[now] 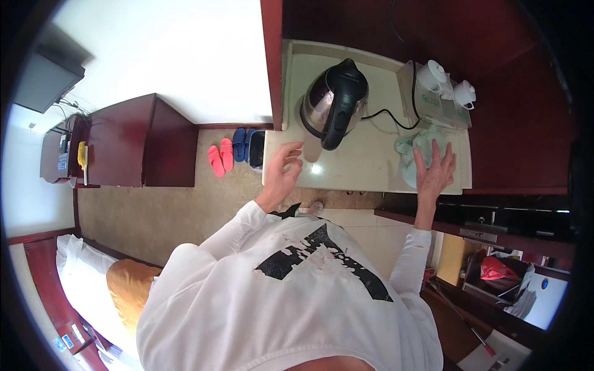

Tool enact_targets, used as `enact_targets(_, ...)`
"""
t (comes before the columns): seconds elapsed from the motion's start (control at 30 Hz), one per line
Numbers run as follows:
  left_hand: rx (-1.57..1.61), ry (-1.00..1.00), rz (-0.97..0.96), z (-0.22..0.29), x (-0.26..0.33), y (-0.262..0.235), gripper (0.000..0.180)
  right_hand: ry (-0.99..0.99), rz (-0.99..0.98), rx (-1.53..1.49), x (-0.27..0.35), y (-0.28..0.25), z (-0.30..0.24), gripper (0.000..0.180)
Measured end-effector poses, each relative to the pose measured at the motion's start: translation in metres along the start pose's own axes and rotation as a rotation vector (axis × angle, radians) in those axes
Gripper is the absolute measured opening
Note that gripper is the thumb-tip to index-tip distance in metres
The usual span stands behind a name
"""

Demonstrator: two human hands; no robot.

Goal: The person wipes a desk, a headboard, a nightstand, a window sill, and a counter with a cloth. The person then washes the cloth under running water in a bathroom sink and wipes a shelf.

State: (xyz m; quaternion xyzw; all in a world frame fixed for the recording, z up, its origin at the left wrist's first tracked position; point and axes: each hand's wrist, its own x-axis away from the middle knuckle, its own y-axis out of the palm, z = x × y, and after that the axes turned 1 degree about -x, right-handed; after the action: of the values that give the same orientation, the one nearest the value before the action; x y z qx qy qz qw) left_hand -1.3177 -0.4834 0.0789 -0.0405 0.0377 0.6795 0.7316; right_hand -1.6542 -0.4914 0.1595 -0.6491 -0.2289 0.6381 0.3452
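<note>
My right hand (435, 172) lies flat on a pale green cloth (416, 151) at the right end of a cream countertop (365, 164), fingers spread over it. At the counter's left front my left hand (283, 170) hovers with fingers apart, holding nothing, close to the steel and black electric kettle (334, 102). The kettle's black cord (390, 117) runs across to the right. I wear a white long-sleeved shirt with a black print.
Two white cups (447, 85) stand on a tray at the counter's back right. Dark red wood walls frame the niche. Pink slippers (220, 157) and blue slippers (240, 143) lie on the floor by a dark red cabinet (139, 142). A bed (93, 284) is at lower left.
</note>
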Motion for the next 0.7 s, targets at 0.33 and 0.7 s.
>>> enact_targets(0.33,0.107,-0.121,0.152,-0.017,0.028,-0.058,0.016,0.856,-0.416,-1.550,0.007,0.005,-0.215,0.027)
enact_targets(0.7,-0.153,0.229,-0.008,0.037,0.015,-0.088,0.019,0.951,0.061,-1.533,-0.010,-0.012,-0.218,0.013)
